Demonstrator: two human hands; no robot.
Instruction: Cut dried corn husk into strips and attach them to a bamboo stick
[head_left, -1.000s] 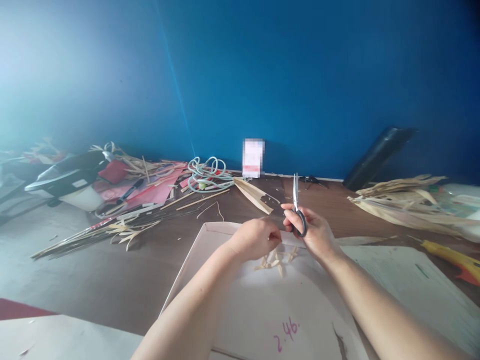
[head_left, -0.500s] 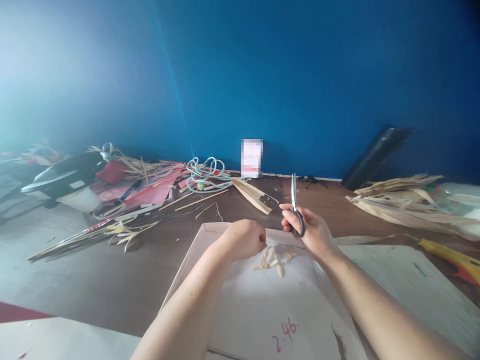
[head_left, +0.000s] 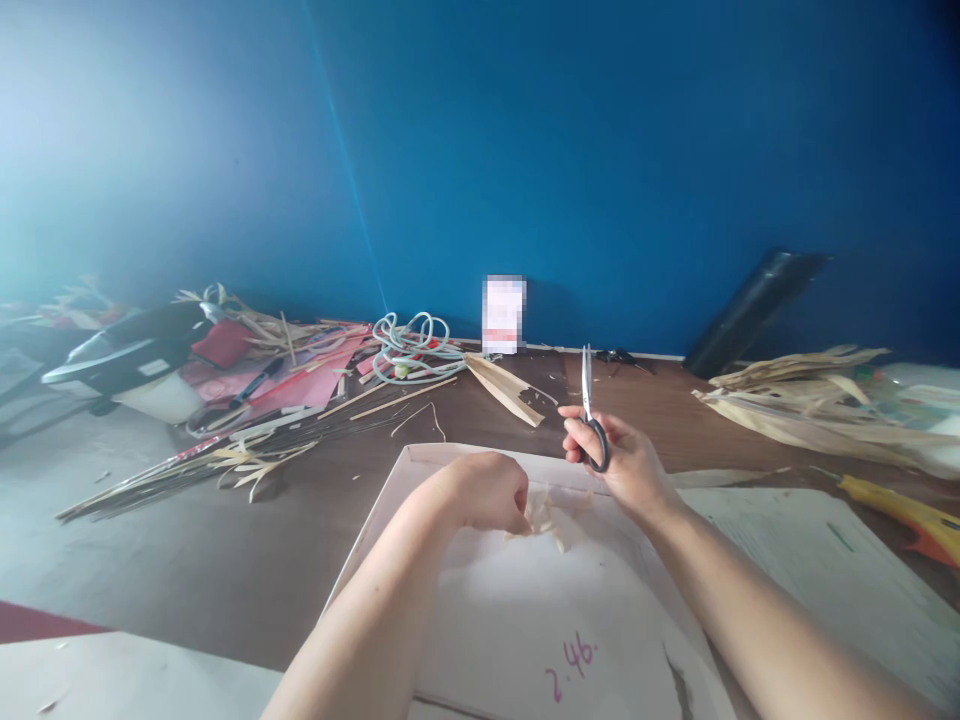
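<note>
The right hand (head_left: 622, 462) grips a pair of scissors (head_left: 589, 405) by the black handle, blades closed and pointing upright. The left hand (head_left: 487, 492) is curled, fingertips touching a small pile of pale cut husk pieces (head_left: 551, 518); whether it pinches one cannot be told. Both hands are above a white cardboard sheet (head_left: 525, 620) on the brown counter (head_left: 225, 540). A bundle of dried husks (head_left: 810, 410) lies well beyond the right hand's outer side.
</note>
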